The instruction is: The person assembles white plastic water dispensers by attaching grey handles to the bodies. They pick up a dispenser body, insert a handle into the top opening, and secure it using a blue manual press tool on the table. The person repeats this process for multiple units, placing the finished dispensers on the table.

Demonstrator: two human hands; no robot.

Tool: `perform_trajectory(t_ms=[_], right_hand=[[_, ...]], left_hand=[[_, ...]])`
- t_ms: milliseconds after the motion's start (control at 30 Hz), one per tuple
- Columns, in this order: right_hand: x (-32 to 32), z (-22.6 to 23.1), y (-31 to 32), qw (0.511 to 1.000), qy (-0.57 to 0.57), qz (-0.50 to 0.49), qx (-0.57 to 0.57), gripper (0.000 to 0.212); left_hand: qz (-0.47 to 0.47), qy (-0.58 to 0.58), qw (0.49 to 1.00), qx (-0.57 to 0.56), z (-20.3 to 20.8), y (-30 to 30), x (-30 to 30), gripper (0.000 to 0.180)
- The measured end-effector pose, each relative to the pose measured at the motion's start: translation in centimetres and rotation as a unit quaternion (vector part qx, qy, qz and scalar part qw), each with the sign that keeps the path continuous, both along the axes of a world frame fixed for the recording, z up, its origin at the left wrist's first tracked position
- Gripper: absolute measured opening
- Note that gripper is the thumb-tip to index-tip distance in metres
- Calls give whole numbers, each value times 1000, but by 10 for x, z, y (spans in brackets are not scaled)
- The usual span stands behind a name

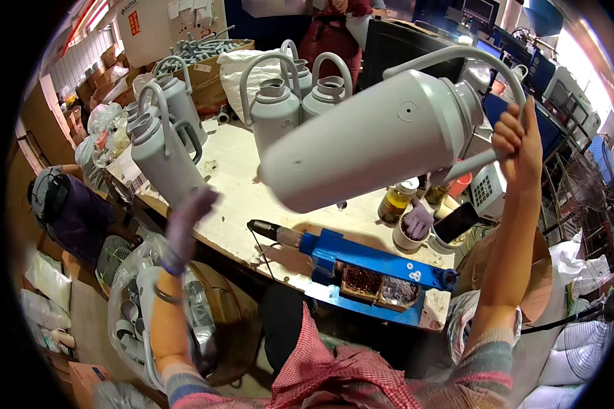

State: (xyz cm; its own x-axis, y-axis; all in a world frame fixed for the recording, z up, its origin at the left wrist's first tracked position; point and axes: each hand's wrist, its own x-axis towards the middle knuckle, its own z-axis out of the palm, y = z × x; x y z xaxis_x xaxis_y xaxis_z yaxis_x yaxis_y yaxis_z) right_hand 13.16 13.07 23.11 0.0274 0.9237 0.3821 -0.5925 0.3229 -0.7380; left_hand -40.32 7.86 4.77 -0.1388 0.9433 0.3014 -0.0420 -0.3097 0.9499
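Note:
My right hand [518, 140] is closed round the curved handle of a large grey thermos jug [368, 136], which it holds up and tilted over the table, base to the left and neck to the right. My left hand [189, 211], in a purple glove and smeared by motion, is beside the lower part of another grey jug [164, 163] at the table's left edge; its fingers cannot be made out. Below the raised jug, a blue bench fixture [382, 262] holds trays of small parts. A grey-and-black power driver [273, 232] lies at the fixture's left end.
More grey jugs [273, 112] stand along the back of the white table [235, 177]. A jar of yellow liquid [397, 201] and a mug [411, 235] with a purple glove sit right. A plastic-lined bin [133, 307] of grey parts stands lower left. Other people are at left and back.

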Motion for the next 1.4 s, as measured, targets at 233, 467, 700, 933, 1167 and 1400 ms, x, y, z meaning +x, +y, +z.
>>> perform_trajectory(t_ms=[233,467,700,933,1167,1400], right_hand=[[1,-86,-130,956,-207,-96,187,68],[83,-173,-309,794,-502,-338,49,78],[189,-258,-452,792,-213,-535,-202,50],[236,-343,-533,726,10,-638,-255,45],[231,-347,-514,750,41,-610,-254,45],[218,-352,-482,772,67,-583,-244,45]], left_hand=[[53,-80,982,162,-12,-102,129,30],[-261,-10,950,-170,-13,-190,173,32],[-169,539,823,60,-145,-54,247,36],[-143,494,855,-64,-197,-17,292,28],[-32,474,880,12,-168,-43,273,22],[-226,19,951,-212,-76,-95,299,25]])
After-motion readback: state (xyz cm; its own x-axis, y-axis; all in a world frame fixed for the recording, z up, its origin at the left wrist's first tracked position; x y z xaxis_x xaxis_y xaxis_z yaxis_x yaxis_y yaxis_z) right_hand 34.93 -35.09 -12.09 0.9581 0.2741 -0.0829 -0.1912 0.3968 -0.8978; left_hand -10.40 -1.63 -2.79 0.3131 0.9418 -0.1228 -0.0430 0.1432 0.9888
